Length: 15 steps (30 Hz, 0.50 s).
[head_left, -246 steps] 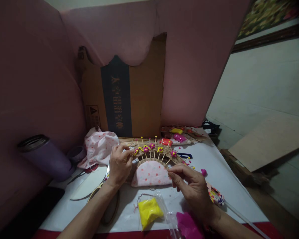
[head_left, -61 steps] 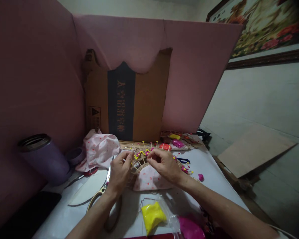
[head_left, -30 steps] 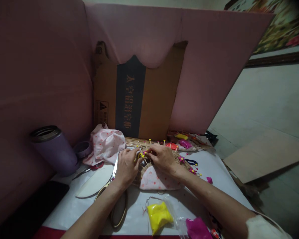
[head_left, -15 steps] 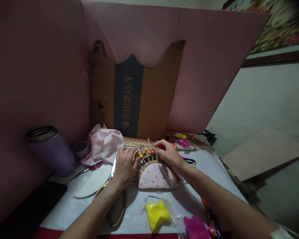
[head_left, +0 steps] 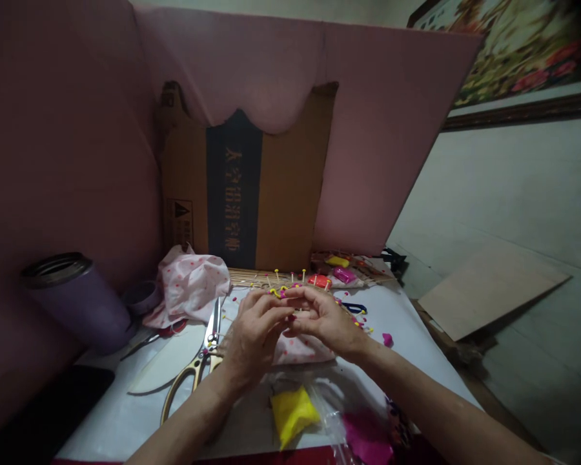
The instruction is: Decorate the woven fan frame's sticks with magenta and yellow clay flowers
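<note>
My left hand (head_left: 255, 329) and my right hand (head_left: 322, 318) meet above the woven piece, fingertips bent together. Between them shows a small magenta bit of modelling clay (head_left: 290, 317), mostly covered by the fingers. Below lies spotted fabric (head_left: 303, 349) on the woven piece, with a yellow and magenta clay trim (head_left: 277, 293) along its upper edge. Sticks tipped with yellow balls (head_left: 303, 272) rise behind the hands. Gold-handled scissors (head_left: 193, 369) lie left of my left hand. A loose magenta clay lump (head_left: 387, 339) rests right of my right hand.
Nearer me lie a yellow clay packet (head_left: 294, 413) and a magenta clay packet (head_left: 365, 439). A purple tumbler (head_left: 80, 303), a tape roll (head_left: 141, 296) and crumpled spotted cloth (head_left: 193, 281) stand at left. Cardboard (head_left: 290, 200) leans on the pink partition (head_left: 368, 142) behind.
My hands have come together from either side of the trim, down and nearer me, over the fabric. The small magenta bit now shows between the fingers. The view has shifted slightly right.
</note>
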Each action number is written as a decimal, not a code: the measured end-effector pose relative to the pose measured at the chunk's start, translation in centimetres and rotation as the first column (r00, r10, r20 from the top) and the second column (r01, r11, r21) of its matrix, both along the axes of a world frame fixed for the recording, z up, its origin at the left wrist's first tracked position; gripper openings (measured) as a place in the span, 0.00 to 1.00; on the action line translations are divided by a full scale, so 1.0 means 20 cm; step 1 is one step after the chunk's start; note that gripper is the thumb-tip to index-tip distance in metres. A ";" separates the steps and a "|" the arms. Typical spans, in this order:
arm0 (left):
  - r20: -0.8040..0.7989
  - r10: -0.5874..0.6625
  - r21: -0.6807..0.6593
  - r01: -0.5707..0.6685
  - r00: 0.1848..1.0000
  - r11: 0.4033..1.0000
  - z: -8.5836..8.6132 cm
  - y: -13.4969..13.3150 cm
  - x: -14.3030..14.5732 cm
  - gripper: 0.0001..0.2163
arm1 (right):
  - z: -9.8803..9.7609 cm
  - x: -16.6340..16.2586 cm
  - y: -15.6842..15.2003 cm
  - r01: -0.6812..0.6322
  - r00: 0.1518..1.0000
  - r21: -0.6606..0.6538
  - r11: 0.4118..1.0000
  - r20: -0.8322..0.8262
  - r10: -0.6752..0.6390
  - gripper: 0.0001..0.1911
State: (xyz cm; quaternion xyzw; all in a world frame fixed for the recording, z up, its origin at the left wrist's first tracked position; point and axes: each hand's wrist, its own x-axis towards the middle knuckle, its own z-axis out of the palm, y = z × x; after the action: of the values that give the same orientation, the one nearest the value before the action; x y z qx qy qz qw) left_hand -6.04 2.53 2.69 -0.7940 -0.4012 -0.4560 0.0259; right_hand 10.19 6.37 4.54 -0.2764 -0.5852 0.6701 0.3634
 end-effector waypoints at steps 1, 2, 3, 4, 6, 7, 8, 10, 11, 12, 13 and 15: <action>0.006 -0.013 -0.001 0.013 1.000 1.000 0.00 0.00 0.01 0.06 | 0.00 0.00 0.00 -0.015 1.000 0.004 1.000 -0.005 0.015 0.23; 0.017 -0.024 -0.003 0.024 1.000 1.000 -0.01 0.00 0.01 0.05 | 0.01 0.01 -0.01 -0.036 0.999 0.007 0.999 -0.012 0.036 0.23; 0.030 -0.036 -0.005 0.036 0.999 0.999 -0.01 0.00 0.02 0.05 | 0.01 0.01 -0.01 -0.062 0.998 0.013 0.998 -0.019 0.062 0.24; 0.040 -0.046 -0.010 0.047 0.998 0.999 -0.01 0.00 0.02 0.04 | 0.01 0.01 -0.02 -0.085 0.996 0.020 0.996 -0.025 0.086 0.23; 0.055 -0.058 -0.021 0.059 0.997 0.998 -0.01 0.00 0.02 0.03 | 0.02 0.03 -0.02 -0.123 0.992 0.024 0.992 -0.025 0.123 0.22; 0.061 -0.060 -0.019 0.061 0.996 0.998 -0.01 0.00 0.01 0.02 | 0.02 0.03 -0.02 -0.127 0.992 0.021 0.992 -0.018 0.127 0.22; 0.061 -0.058 -0.015 0.059 0.996 0.998 -0.01 0.00 0.01 0.02 | 0.03 0.03 -0.02 -0.119 0.993 0.021 0.993 -0.002 0.119 0.22; 0.059 -0.043 0.004 0.043 0.997 0.999 -0.01 0.00 0.01 0.02 | 0.03 0.04 -0.02 -0.083 0.995 0.031 0.996 0.057 0.081 0.19; 0.056 -0.031 0.016 0.030 0.998 0.999 -0.01 0.00 0.01 0.02 | 0.03 0.04 -0.02 -0.059 0.994 0.042 0.997 0.093 0.055 0.17; 0.050 -0.016 0.027 0.015 0.999 1.000 0.00 0.00 0.02 0.03 | 0.02 0.04 -0.02 -0.035 0.992 0.054 0.998 0.122 0.028 0.15; 0.040 -0.001 0.037 0.000 0.999 0.999 0.00 -0.01 0.02 0.04 | 0.02 0.03 -0.02 -0.016 0.990 0.059 0.998 0.139 0.008 0.14; 0.017 0.025 0.056 -0.026 1.000 0.998 0.00 -0.01 0.02 0.05 | 0.01 0.03 -0.02 0.002 0.991 0.039 0.999 0.135 -0.007 0.15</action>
State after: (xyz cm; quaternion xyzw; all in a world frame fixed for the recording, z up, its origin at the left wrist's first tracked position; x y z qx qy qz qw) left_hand -5.56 2.33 2.67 -0.7841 -0.3985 -0.4731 0.0506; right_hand 10.70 5.93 4.84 -0.3154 -0.6210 0.6374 0.3296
